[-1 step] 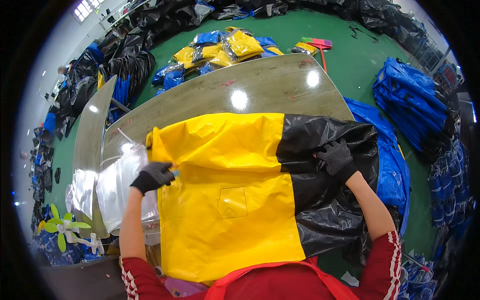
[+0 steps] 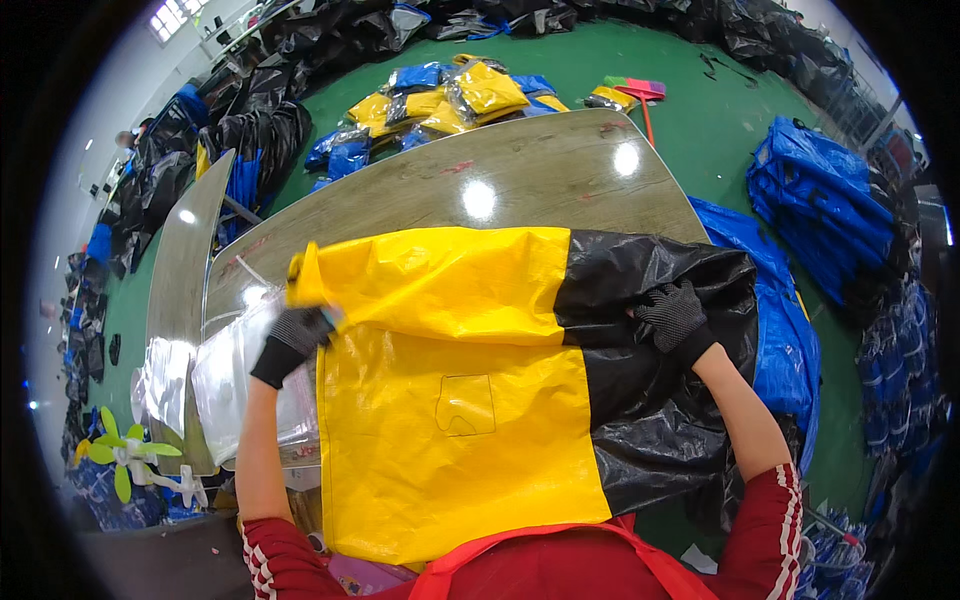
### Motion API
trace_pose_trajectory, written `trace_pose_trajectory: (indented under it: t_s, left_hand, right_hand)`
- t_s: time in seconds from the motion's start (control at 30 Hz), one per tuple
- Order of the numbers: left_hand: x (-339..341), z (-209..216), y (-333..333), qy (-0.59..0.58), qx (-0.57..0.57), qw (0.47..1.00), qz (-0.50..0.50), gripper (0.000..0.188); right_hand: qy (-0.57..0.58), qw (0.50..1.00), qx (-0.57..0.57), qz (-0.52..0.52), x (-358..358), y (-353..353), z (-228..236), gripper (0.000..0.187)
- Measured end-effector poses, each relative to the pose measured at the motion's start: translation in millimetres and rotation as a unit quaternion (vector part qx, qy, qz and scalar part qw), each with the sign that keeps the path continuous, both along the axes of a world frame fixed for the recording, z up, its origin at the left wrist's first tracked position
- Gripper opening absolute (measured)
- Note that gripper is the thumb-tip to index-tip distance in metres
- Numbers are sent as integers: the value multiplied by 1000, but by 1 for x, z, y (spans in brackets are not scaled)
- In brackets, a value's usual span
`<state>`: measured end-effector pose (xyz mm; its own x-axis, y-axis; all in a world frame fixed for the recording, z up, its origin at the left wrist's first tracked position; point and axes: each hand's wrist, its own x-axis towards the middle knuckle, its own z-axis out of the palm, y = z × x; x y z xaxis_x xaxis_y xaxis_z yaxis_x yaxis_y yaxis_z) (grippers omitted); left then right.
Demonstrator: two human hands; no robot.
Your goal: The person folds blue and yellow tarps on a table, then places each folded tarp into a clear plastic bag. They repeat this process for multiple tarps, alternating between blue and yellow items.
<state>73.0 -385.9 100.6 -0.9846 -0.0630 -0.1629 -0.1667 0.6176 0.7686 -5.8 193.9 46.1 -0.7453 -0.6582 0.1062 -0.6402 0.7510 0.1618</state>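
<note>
Slightly toward eleven o'clock, the left hand [image 2: 300, 334] has shifted, and the upper left corner of the yellow-and-black sheet [image 2: 520, 400] has risen a little with it; the right hand [image 2: 670, 316] looks almost unmoved. Motion blur smears the left fingertips, and a small bluish patch beside them is too indistinct to name, so I cannot tell whether they pinch the yellow edge or only touch it. Right fingers bend over the black part, their tips hard to separate from the dark, wrinkled plastic; whether they grip it, I cannot tell. With the sheet's middle as the dial's centre, the left hand sits between nine and ten o'clock, the right at two, well apart. Most of the sheet lies between and below them, over the table [image 2: 560, 170], whose near side it covers. At six o'clock a red apron [image 2: 540, 565] hides the sheet's lower edge; at nine, the sheet and left hand partly cover clear plastic bags [image 2: 235, 375].
</note>
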Motion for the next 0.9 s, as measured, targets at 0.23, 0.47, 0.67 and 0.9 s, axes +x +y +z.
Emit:
trace_pose_trajectory:
  t_s: [0.23, 0.47, 0.67, 0.9]
  left_hand:
    - [-140, 73, -5, -51, -524, 850, 35, 70]
    - [-150, -34, -121, -158, 103, 982, 8, 31]
    - [-100, -9, -128, 224, -291, 922, 126, 39]
    - [-78, -12, 128, 131, -376, 875, -275, 65]
  right_hand:
    - [-87, 994, -72, 9, -3, 4, 17, 22]
    - [-72, 974, -211, -29, 13, 32, 1, 21]
    - [-23, 994, -100, -27, 4, 23, 8, 14]
    - [-65, 996, 63, -18, -5, -20, 64, 39]
